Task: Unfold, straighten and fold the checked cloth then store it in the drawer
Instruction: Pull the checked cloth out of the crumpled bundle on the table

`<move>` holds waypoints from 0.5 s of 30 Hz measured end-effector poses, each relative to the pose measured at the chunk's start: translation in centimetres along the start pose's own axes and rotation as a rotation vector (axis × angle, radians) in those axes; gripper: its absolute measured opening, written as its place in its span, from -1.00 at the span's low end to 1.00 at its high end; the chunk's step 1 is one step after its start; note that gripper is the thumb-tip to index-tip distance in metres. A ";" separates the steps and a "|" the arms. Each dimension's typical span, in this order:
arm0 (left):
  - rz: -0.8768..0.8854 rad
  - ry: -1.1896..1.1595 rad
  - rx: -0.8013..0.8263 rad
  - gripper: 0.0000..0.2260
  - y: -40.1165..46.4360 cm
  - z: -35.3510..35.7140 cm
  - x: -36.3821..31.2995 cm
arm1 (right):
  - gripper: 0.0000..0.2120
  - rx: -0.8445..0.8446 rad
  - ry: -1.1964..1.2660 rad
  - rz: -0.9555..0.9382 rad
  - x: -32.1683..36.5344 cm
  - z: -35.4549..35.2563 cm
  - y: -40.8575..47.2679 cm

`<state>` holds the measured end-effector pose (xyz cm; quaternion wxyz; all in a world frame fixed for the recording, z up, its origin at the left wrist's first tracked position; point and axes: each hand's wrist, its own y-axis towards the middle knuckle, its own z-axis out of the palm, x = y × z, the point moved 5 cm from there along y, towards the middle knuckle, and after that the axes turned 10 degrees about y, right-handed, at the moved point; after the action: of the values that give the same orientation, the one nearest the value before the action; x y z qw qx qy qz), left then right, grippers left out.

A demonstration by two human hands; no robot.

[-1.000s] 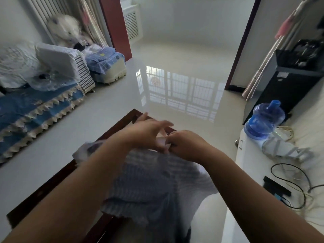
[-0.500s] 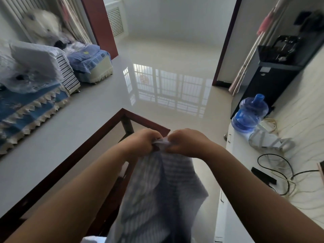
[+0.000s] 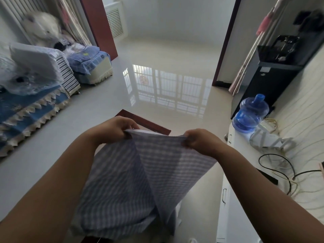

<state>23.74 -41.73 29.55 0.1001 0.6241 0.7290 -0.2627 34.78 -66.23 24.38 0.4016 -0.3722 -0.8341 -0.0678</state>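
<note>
1. L hand [image 3: 114, 129]: grip pinches top edge of checked cloth [image 3: 140, 181], left corner.
2. R hand [image 3: 199, 142]: grip pinches same edge, right corner.
3. Cloth hangs between hands, held up over dark-framed bench [image 3: 149, 122]; lower part bunched.

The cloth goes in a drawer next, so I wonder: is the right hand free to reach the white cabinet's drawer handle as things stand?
Probably not yet: the right hand pinches the checked cloth with the left hand. The drawer handle shows unobstructed beside the right forearm.
</note>
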 end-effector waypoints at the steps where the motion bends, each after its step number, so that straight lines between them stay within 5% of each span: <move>1: 0.009 -0.012 0.034 -0.76 -0.1 0.2 -0.1 | -0.84 0.003 0.055 0.018 -0.1 0.3 0.1; 7: -0.081 0.019 0.217 -0.73 -0.5 1.5 -0.2 | -0.82 -0.026 0.140 -0.086 1.2 1.3 0.8; 10: -0.010 0.211 0.156 -0.46 -0.4 3.2 -2.3 | -0.73 -0.046 0.147 -0.097 3.2 1.4 1.3; 12: 0.093 0.142 0.129 -0.32 -0.5 4.8 -4.8 | -0.76 -0.015 0.113 -0.099 4.8 1.7 1.8; 15: 0.108 0.147 0.003 -0.56 0.8 6.0 -6.5 | -0.83 0.034 0.018 -0.097 6.3 2.2 2.3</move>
<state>24.72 -50.28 27.33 0.0592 0.6803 0.6992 -0.2116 32.46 -60.14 27.03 0.4116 -0.3235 -0.8486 -0.0763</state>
